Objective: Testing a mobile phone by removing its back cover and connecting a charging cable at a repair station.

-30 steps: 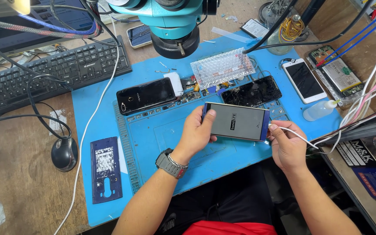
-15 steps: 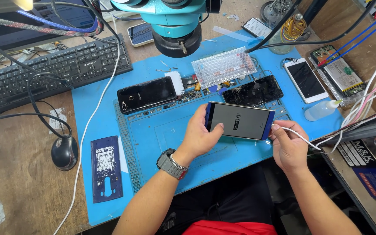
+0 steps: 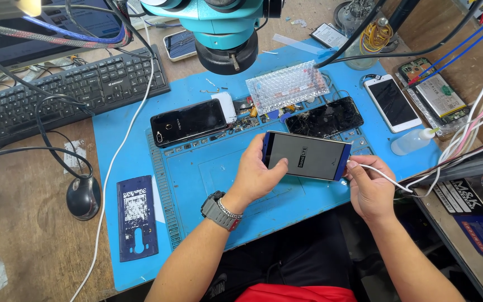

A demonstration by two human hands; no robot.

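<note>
My left hand [image 3: 255, 174] grips the left end of a blue-edged phone [image 3: 307, 155] with a lit grey screen, holding it level above the blue work mat [image 3: 208, 179]. My right hand [image 3: 369, 187] is at the phone's right end, pinching the plug of a white cable [image 3: 398, 180] against the phone's edge. A grey watch [image 3: 219, 210] sits on my left wrist.
On the mat lie a black phone [image 3: 188, 121], a cracked black phone [image 3: 324, 117], a bubble-wrap piece [image 3: 287, 85] and a dark blue back cover [image 3: 137, 216]. A white phone [image 3: 392, 102], small bottle [image 3: 413, 141], keyboard [image 3: 62, 92], mouse [image 3: 83, 196] and teal microscope [image 3: 226, 31] surround it.
The phone has been lifted slightly up and to the right, and its screen now shows a lit grey display. My right hand stays at its right end with the cable.
</note>
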